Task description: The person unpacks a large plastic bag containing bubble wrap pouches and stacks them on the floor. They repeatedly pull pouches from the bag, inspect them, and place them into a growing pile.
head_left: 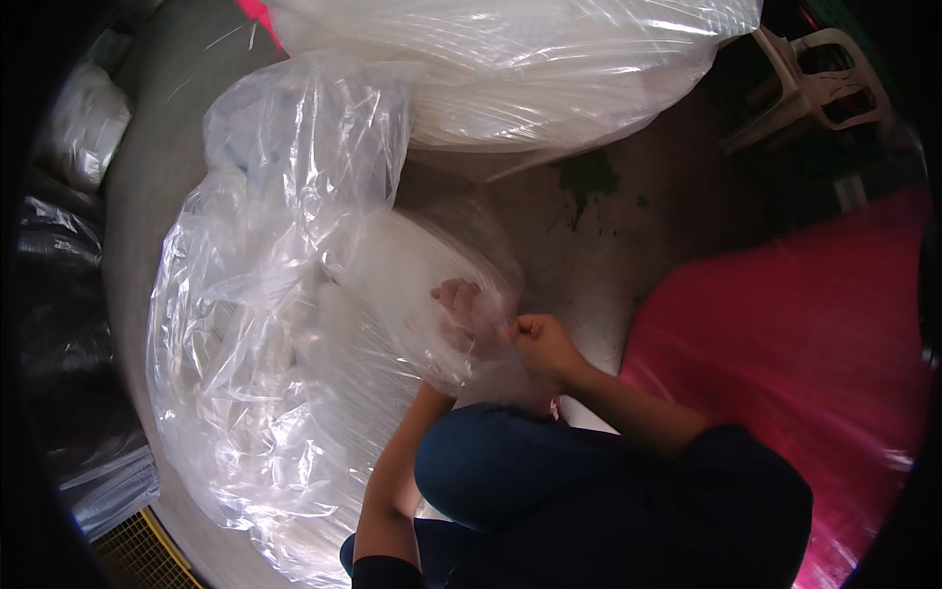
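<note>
A large heap of clear plastic film (285,304) lies on the floor ahead of me and to my left, crumpled and shiny. My left hand (457,306) shows blurred through a layer of this film, its fingers curled in at the gathered part. Just to its right is my right hand (545,346), closed in a pinch on the film's right edge. Between the two hands the film is bunched and partly smeared by motion. My knee in blue cloth (500,447) is directly below them.
A big bundle of whitish plastic (559,79) stands at the far side. Red sheeting (785,344) spreads on the right. A beige plastic chair (834,79) is at the far right. Dark plastic-wrapped stacks (69,324) and a yellow grid crate (147,552) line the left.
</note>
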Available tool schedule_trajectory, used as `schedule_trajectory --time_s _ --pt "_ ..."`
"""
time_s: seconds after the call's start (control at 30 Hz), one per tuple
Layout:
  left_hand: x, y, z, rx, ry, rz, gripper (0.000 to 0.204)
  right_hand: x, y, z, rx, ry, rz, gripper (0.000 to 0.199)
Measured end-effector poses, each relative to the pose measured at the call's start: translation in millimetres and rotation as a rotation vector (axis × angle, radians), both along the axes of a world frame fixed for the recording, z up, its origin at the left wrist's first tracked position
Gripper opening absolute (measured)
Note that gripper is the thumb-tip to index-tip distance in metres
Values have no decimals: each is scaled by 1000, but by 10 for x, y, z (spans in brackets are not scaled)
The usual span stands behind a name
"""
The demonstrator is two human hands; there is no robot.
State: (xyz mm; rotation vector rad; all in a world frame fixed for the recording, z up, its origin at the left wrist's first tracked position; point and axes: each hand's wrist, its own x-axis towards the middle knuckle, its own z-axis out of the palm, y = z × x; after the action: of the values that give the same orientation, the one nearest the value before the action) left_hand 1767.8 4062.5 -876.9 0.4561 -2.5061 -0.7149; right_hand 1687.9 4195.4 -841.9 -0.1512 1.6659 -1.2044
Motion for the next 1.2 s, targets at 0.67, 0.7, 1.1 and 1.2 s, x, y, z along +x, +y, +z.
schedule_trajectory --time_s 0.67,0.7,1.1,1.2 --pt "3918 -52 90 176 -873 29 55 430 -970 -452 -619 1558 1321 60" --pt "4058 37 135 -64 -810 197 51 372 -1062 -496 -583 1569 1337 60" --pt "5330 1042 104 551 -239 1726 39 -53 -1170 -552 205 1640 603 25" --pt "5020 782 3 503 288 1695 45 -529 -1233 -575 -32 1384 281 17"
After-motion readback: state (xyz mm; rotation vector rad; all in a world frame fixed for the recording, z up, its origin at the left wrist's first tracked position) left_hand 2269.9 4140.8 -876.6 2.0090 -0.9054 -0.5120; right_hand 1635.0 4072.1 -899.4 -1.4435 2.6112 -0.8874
